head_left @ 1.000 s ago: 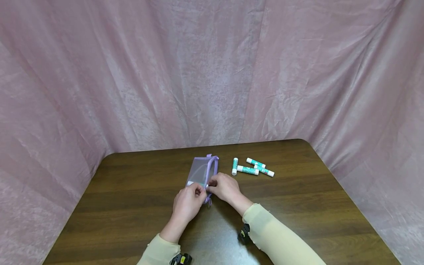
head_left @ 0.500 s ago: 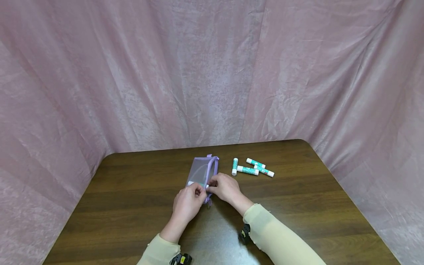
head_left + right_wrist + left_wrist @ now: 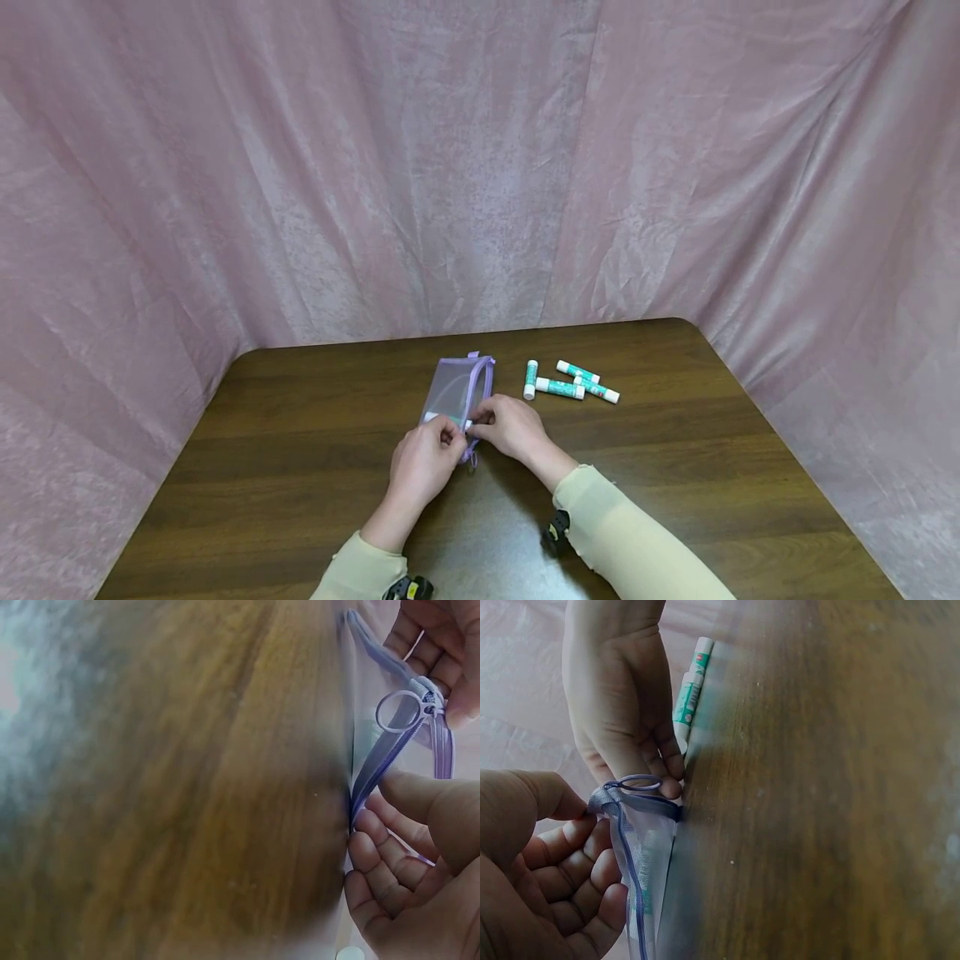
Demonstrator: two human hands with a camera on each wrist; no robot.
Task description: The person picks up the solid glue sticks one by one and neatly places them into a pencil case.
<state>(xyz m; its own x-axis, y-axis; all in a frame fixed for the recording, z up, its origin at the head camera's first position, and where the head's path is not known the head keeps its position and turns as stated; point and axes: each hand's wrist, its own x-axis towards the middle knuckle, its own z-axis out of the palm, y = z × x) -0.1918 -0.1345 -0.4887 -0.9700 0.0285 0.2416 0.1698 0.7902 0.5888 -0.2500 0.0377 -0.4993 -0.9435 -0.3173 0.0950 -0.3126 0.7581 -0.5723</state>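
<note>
A purple mesh zip pouch (image 3: 448, 385) lies on the table with its zipper side facing right and unzipped. My left hand (image 3: 424, 462) pinches the near corner of the pouch beside the zipper, close to the purple pull ring (image 3: 398, 711). A white-and-teal glue stick (image 3: 646, 874) shows through the mesh, lying across the near part of the pouch. My right hand (image 3: 513, 427) is at the opening, thumb and forefinger on the white end of that glue stick. The right fingertips are partly hidden behind the zipper edge in the right wrist view.
Several more glue sticks (image 3: 560, 388) lie on the brown wooden table (image 3: 675, 467), just beyond and right of my right hand; two of them overlap. A pink curtain (image 3: 480, 167) hangs behind the table's far edge.
</note>
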